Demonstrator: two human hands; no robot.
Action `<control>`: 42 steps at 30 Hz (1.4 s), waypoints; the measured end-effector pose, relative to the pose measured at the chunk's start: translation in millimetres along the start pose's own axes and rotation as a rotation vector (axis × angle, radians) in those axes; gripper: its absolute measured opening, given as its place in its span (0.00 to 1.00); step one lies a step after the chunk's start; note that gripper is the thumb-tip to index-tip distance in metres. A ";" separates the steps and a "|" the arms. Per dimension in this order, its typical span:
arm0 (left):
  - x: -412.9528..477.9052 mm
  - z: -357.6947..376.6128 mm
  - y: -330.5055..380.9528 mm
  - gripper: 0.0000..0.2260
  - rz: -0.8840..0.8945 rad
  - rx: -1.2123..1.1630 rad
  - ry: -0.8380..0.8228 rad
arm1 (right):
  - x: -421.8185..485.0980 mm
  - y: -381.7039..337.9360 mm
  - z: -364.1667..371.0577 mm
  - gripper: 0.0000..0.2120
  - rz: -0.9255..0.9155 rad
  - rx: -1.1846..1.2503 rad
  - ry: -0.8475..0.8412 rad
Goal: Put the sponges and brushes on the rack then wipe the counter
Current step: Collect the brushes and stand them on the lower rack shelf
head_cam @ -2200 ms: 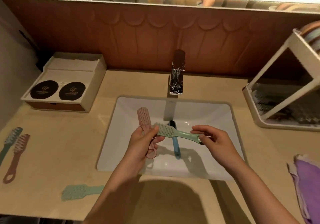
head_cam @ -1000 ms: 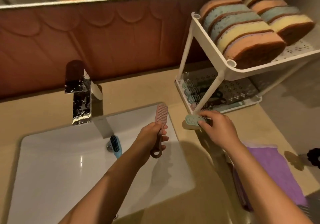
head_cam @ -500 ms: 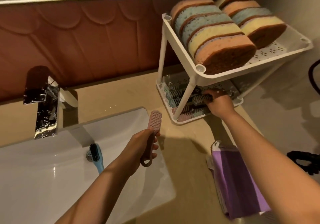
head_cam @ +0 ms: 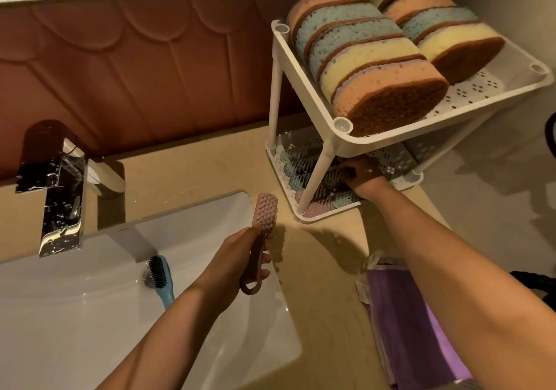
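The pink brush [head_cam: 264,212] is off the counter [head_cam: 210,170], bristled head up, just past the sink's [head_cam: 90,314] right rim. The left hand [head_cam: 237,257] has its fingers wrapped round the brush's handle. It has not reached the rack [head_cam: 274,88], which stands at the counter's back right corner. The right hand [head_cam: 365,176] reaches into the rack's lower tier among the brushes [head_cam: 296,176] already lying there. Its fingers seem to sit on a dark bristled one, but the front post and the shadow hide them, so I cannot tell whether it grips or has let go. The sponges [head_cam: 376,67] stand in two rows on the upper tier, so that part looks finished. At least two brushes are left: the pink one in hand and a blue brush [head_cam: 161,278] lying by the sink's drain. Wiping looks unstarted; the purple cloth [head_cam: 406,314] lies bunched near the counter's front right edge, partly under the right forearm. The counter's left side is out of frame, so anything lying there cannot be counted.
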State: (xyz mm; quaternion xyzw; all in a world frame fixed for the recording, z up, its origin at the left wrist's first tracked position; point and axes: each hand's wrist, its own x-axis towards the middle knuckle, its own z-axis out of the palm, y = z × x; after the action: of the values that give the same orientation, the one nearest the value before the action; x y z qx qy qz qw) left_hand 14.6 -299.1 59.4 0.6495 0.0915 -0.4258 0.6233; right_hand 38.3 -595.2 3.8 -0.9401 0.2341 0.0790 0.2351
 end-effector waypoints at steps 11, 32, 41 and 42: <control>-11.6 3.5 -4.0 0.11 -0.007 0.024 -0.016 | -24.7 -2.1 -3.6 0.14 0.020 -0.003 0.023; -48.8 34.2 -11.6 0.14 0.093 -0.084 0.006 | -197.6 -95.2 -0.7 0.17 -0.018 0.908 0.026; -47.6 58.7 -14.3 0.14 0.162 0.008 -0.068 | -202.0 -94.2 9.1 0.22 0.058 1.042 0.144; -46.1 61.8 -13.4 0.14 0.167 0.022 -0.072 | -201.2 -92.4 8.4 0.22 0.065 1.062 0.156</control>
State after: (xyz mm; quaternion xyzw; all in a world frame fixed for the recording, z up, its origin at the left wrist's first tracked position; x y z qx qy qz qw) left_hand -49.8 -332.2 88.9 0.6461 0.0098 -0.3961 0.6523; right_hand -94.6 -438.0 85.9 -0.6873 0.2875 -0.1131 0.6574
